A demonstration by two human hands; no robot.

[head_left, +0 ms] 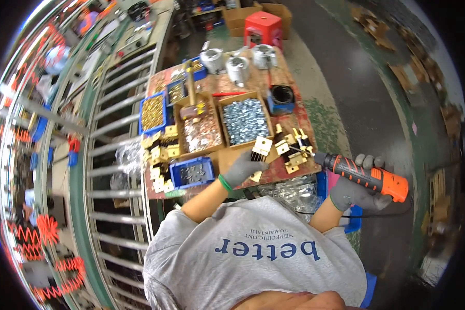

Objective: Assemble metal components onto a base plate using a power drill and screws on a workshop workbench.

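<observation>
My left hand (240, 171), in a grey glove with a green cuff, is closed round a brass-and-black terminal block (262, 146) at the table's near side. In my gloved right hand (354, 192) is an orange and black power screwdriver (366, 176), gripped by its body. Its bit points left, toward a cluster of similar brass-and-black blocks (293, 164); whether the tip touches one I cannot tell. More such blocks (160, 153) are piled at the table's left edge. Just left of my left hand stands a blue bin (174, 179) with small dark screws.
Cardboard boxes of silvery fasteners (245, 121) and copper-coloured pieces (201, 133) stand mid-table, a hammer (192, 98) lying across the latter. A blue bin of brass parts (153, 112) is at left. White cylindrical housings (237, 70) and a black pot (282, 95) stand farther back. A roller conveyor (116, 194) runs left.
</observation>
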